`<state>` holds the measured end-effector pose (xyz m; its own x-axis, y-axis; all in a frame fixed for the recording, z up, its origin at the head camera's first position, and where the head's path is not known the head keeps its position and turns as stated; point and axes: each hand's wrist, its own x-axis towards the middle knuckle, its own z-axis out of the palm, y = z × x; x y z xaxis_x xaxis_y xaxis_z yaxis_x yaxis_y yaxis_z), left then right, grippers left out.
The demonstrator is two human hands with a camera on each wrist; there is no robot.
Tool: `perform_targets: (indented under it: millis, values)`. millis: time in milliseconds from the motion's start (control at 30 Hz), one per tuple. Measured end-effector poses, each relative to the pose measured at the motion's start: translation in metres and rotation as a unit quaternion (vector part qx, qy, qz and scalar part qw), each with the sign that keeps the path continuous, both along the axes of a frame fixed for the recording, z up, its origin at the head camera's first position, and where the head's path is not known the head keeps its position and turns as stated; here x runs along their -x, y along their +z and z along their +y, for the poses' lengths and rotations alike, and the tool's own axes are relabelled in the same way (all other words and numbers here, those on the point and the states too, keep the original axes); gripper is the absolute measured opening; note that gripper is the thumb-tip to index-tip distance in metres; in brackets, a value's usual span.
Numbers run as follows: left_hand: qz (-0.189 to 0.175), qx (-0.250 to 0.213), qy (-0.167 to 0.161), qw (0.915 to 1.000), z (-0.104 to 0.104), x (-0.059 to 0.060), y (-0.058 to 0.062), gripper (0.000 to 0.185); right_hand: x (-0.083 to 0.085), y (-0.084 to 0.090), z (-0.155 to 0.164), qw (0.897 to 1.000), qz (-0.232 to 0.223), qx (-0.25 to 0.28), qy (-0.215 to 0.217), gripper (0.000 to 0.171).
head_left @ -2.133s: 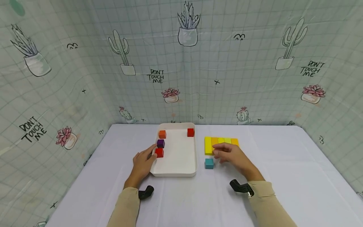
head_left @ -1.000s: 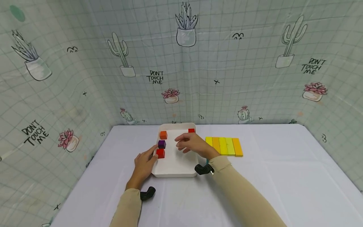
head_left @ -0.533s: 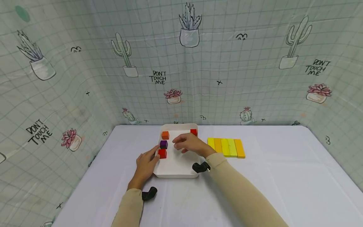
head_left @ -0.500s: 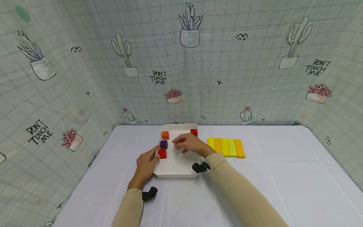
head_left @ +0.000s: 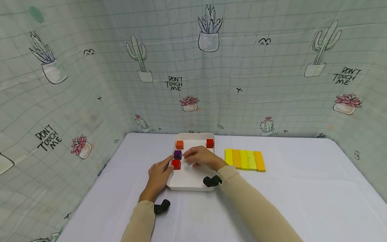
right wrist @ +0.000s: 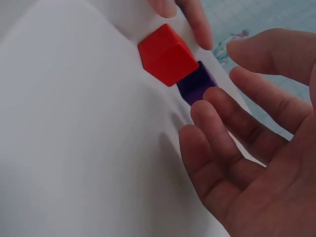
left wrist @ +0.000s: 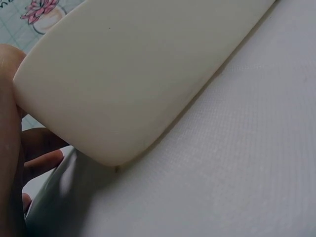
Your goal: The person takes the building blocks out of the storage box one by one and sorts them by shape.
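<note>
The left hand (head_left: 159,174) rests at the left wall of a shallow white tray (head_left: 190,188), its thumb and index fingertips touching the rim. Inside, along that wall, sit an orange cube (head_left: 179,145), a purple cube (head_left: 177,154) and a red cube (head_left: 176,164). A second red cube (head_left: 210,143) sits in the far right corner. Over the tray's middle hovers the right hand (head_left: 203,157), palm towards the left, fingers loosely bent. In the right wrist view nothing lies between its thumb and fingers (right wrist: 195,143); they are near the purple cube (right wrist: 197,84).
Several yellow and orange bars (head_left: 245,160) lie side by side right of the tray. A white cloth (head_left: 302,188) covers the table. Behind hangs a fabric backdrop (head_left: 235,107) with printed cacti. The right forearm (head_left: 251,201) crosses the table's front right.
The right hand has gone from beside the yellow bars and a teal cube leftwards over the tray. That teal cube is now out of sight near the right forearm. The left hand stays put.
</note>
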<state>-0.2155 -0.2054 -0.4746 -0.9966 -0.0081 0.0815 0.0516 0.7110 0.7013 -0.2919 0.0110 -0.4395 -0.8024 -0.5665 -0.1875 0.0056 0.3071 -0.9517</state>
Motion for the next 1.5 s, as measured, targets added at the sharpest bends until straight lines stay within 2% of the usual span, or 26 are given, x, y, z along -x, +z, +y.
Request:
perform_targets:
  millis: [200, 433, 667, 1167, 1500]
  values:
    - [-0.004, 0.0, -0.003, 1.0, -0.001, -0.001, 0.002, 0.049, -0.001, 0.001, -0.011, 1.0, 0.006, -0.018, 0.006, 0.029]
    - [-0.001, 0.001, -0.005, 1.0, 0.001, -0.001, 0.001, 0.049, 0.0, -0.003, -0.02, 0.998, 0.026, -0.045, 0.021, 0.032]
    - [0.005, 0.005, -0.008, 0.9999, 0.0, -0.002, 0.001, 0.048, -0.006, -0.003, -0.027, 0.998, 0.031, -0.052, 0.013, 0.034]
    - [0.004, 0.006, -0.004, 1.0, -0.001, -0.003, 0.0, 0.048, -0.003, -0.009, -0.025, 0.996, 0.042, -0.074, 0.031, 0.033]
    - [0.002, 0.006, -0.006, 1.0, -0.001, -0.002, -0.001, 0.048, -0.001, -0.012, -0.027, 0.994, 0.048, -0.093, 0.022, 0.035]
